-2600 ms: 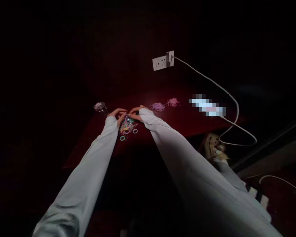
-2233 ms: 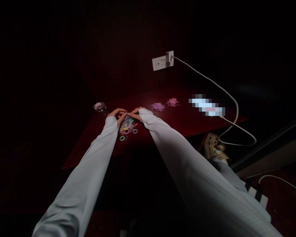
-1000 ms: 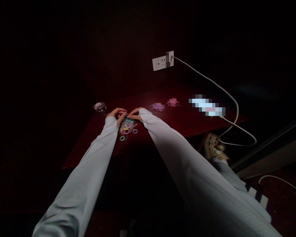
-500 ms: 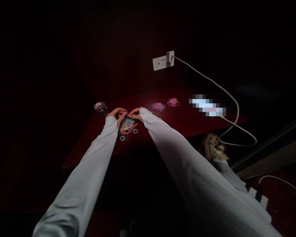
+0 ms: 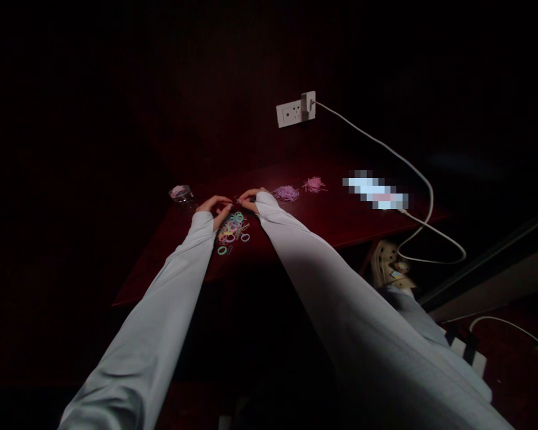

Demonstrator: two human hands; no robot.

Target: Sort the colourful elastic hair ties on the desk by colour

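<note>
Over the dark red table (image 5: pixel 179 239), my left hand (image 5: pixel 214 208) has its thumb and fingertips drawn close together; whatever may be between them is too small to make out. Just to the right, my right hand (image 5: pixel 250 199) is pinched, and a thin dark bit shows at its fingertips, too dim to name. A narrow gap separates the two hands. Right below them lies a mixed pile of small coloured hair ties and clips (image 5: pixel 233 228), with a green hair tie (image 5: pixel 222 250) and a pale hair tie (image 5: pixel 245 237) at its edge.
A clear jar (image 5: pixel 182 194) with something pinkish stands left. Heaps of thin purple pieces (image 5: pixel 287 193) and pink pieces (image 5: pixel 314 184) lie right of my hands. Farther right are a blurred-out bright device (image 5: pixel 376 190) and its white cable (image 5: pixel 385 145), running to a wall socket (image 5: pixel 290 113). A beige clog (image 5: pixel 388 263) shows below.
My fingertips, which were together over the pile, have come apart. My right hand has shifted slightly up and away from the left, which has hardly moved.
</note>
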